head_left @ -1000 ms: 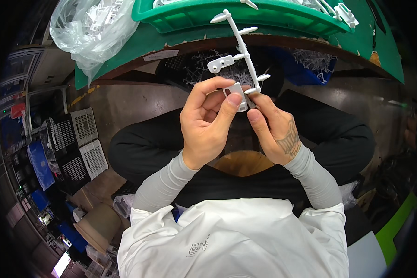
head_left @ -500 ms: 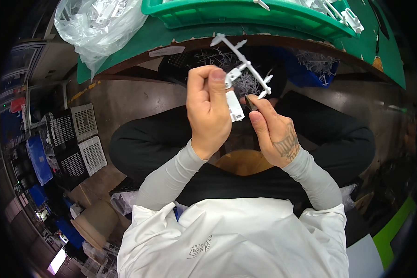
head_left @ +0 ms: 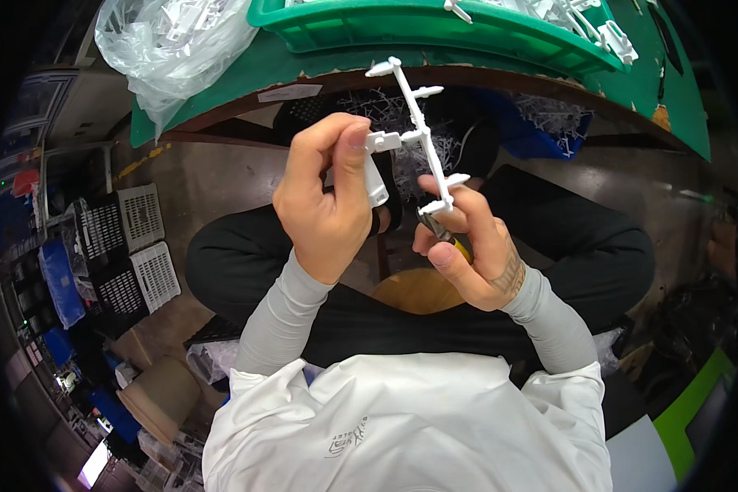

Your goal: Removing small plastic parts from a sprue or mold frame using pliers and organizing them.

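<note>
Matt white plastic sprue (head_left: 419, 135); glossy green plastic crate (head_left: 435, 29) — crinkly, probably polythene bag (head_left: 176, 45).

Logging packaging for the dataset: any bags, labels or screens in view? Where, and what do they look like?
Clear crinkled plastic bag of white parts: top left, on the green bench edge.
Small pale rectangular label: stuck on that bench edge, right of the bag.
Small lit screen: bottom left, too small to describe further.
</note>
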{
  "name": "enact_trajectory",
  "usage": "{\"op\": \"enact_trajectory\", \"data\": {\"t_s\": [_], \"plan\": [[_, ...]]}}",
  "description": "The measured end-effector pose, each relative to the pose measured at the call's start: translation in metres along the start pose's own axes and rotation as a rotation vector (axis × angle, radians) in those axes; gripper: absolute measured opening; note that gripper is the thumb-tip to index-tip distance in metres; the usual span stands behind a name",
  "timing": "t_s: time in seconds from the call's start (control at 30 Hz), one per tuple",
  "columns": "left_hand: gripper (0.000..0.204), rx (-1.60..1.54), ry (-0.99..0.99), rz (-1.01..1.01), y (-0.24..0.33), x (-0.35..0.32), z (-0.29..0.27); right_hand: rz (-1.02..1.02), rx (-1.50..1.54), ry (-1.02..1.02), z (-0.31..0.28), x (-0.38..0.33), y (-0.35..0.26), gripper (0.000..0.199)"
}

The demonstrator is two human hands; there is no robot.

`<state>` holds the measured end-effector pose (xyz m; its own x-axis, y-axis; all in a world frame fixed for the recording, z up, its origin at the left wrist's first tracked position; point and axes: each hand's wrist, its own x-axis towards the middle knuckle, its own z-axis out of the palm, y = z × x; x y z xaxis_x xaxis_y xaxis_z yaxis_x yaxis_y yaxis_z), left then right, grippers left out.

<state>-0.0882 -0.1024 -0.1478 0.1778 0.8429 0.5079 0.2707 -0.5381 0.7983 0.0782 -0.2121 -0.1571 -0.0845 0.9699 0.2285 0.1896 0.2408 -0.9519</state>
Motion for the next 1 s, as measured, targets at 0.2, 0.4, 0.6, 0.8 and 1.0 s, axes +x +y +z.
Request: {"op": "enact_trajectory", "data": {"t_s": [0.2, 0.4, 0.6, 0.8, 1.0], "plan": [[0.019, -0.016, 0.074, -0.047, -0.006, 0.005, -0.004, 0.144, -0.084, -0.284, -0.007, 0.005, -0.009, 0.053], [0.017, 0.018, -0.08, 0.113, 0.004, -0.012, 0.005, 0.284, 0.129, 0.072, -0.01, 0.01, -0.015, 0.064], [0.019, -0.423, -0.052, -0.373, 0.016, -0.016, 0.016, 0.294, -0.065, 0.057, -0.006, 0.007, -0.009, 0.055], [0.019, -0.4, -0.076, -0.371, 0.016, -0.02, 0.018, 0.257, -0.128, 0.081, -0.003, 0.006, -0.004, 0.05], [0.019, -0.391, -0.063, -0.341, 0.013, -0.023, 0.017, 0.288, -0.145, 0.059, -0.003, 0.006, -0.006, 0.047]]}}
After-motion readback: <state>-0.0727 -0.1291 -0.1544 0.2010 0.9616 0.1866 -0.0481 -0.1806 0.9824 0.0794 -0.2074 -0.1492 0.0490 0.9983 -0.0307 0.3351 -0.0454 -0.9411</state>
